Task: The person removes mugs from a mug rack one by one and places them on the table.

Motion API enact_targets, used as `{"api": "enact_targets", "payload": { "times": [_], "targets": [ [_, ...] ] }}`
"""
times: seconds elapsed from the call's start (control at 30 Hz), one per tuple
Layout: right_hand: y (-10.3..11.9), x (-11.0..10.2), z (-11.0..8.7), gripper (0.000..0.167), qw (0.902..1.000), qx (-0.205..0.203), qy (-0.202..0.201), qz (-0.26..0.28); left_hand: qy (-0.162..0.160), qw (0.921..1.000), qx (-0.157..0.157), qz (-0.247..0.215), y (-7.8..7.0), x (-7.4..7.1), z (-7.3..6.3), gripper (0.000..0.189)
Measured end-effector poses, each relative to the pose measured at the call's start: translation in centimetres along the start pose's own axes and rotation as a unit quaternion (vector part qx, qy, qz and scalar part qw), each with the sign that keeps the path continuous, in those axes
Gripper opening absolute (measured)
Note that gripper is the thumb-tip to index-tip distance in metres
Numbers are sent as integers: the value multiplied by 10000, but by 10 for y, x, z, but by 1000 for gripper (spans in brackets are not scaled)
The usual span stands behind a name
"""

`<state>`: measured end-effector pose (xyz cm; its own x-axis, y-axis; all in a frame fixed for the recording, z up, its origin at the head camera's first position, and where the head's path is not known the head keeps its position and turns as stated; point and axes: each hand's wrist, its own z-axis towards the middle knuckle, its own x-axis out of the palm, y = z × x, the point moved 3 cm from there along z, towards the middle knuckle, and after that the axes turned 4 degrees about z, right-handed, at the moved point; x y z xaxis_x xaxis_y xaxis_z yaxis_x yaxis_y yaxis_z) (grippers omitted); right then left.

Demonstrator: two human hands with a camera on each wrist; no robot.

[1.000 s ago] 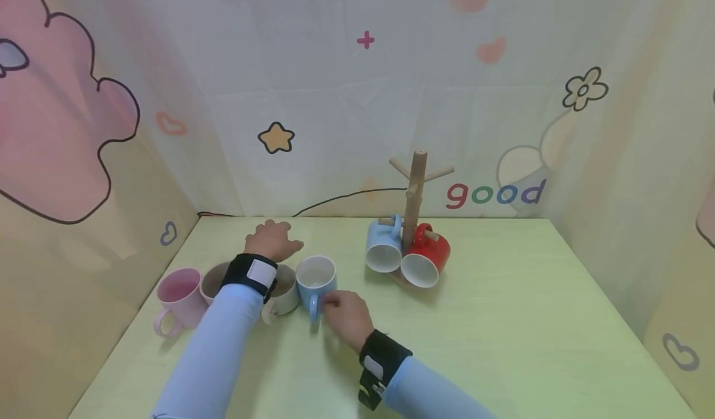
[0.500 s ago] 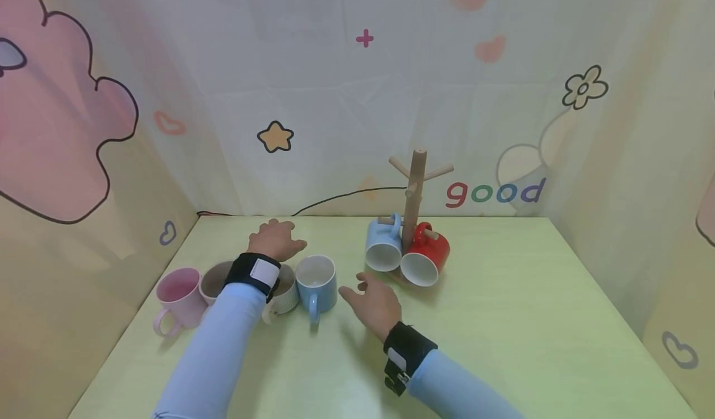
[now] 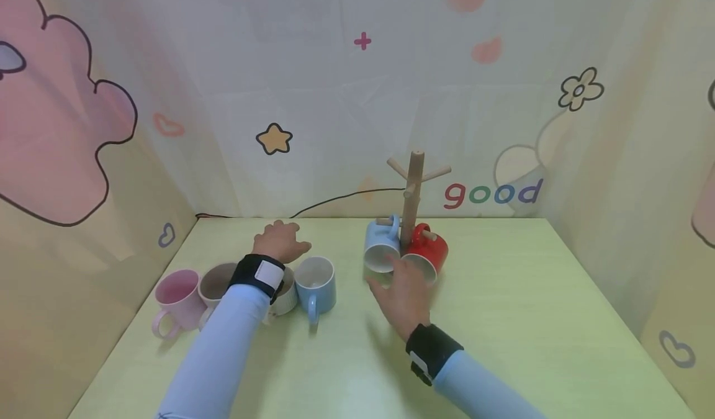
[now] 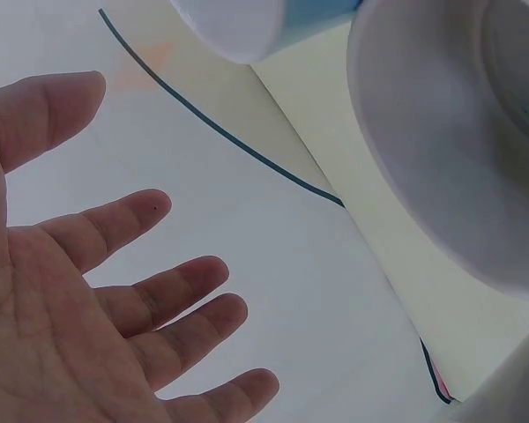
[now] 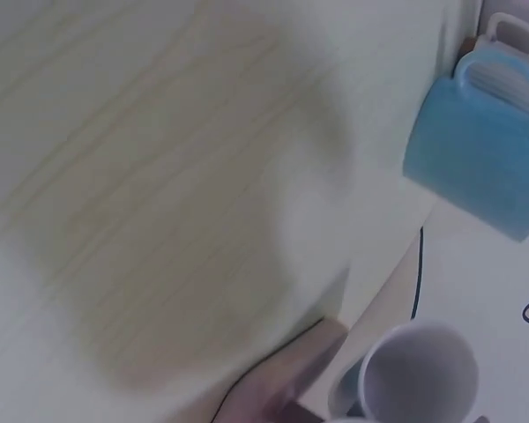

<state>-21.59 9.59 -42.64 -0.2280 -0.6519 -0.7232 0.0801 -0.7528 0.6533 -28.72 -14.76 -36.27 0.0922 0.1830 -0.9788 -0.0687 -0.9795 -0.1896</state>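
Observation:
My right hand (image 3: pixel 406 295) is in front of the wooden mug tree (image 3: pixel 413 189), its fingers loosely spread and overlapping the red mug (image 3: pixel 440 254) in the head view. Whether it touches that mug I cannot tell. Beside the red mug, a light blue mug (image 3: pixel 380 239) hangs by its handle on a low peg, mouth tilted down. My left hand (image 3: pixel 280 242) hovers behind the row of mugs, fingers spread, holding nothing; its palm (image 4: pixel 53 344) shows in the left wrist view. Nearest to it stand a blue mug (image 3: pixel 321 298) and a ribbed whitish mug (image 3: pixel 287 298), partly hidden by my wrist.
Further left stand a pink mug (image 3: pixel 187 307) and a mug with a grey-brown inside (image 3: pixel 215 282), partly behind my left sleeve. Bare upper pegs (image 3: pixel 437 173) stick out of the tree. A printed curtain (image 3: pixel 324 96) closes off the table's back edge (image 3: pixel 335 219).
My right hand has let go of the standing blue mug's handle and moved right and away to the front of the mug tree. My left hand has shifted slightly right.

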Motion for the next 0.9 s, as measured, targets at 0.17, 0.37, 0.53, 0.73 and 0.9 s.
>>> {"api": "enact_targets", "payload": {
  "times": [0.17,0.37,0.53,0.73,0.9],
  "targets": [
    [-14,-9,2,67,9951,-594,-550,-560,-8,10000,5,39,-2,2,0,59],
    [-30,-10,6,78,9798,-1217,-728,-1412,11,10000,41,14,-4,3,1,59],
    [-38,-9,9,87,9622,-1617,-514,-2132,45,10000,64,28,-6,5,1,58],
    [-45,-10,14,89,9313,-2118,-227,-2953,27,10000,71,64,-9,6,3,58],
    [-46,-9,14,95,9026,-2442,40,-3546,33,10000,57,63,-9,8,5,58]
  ]
}}
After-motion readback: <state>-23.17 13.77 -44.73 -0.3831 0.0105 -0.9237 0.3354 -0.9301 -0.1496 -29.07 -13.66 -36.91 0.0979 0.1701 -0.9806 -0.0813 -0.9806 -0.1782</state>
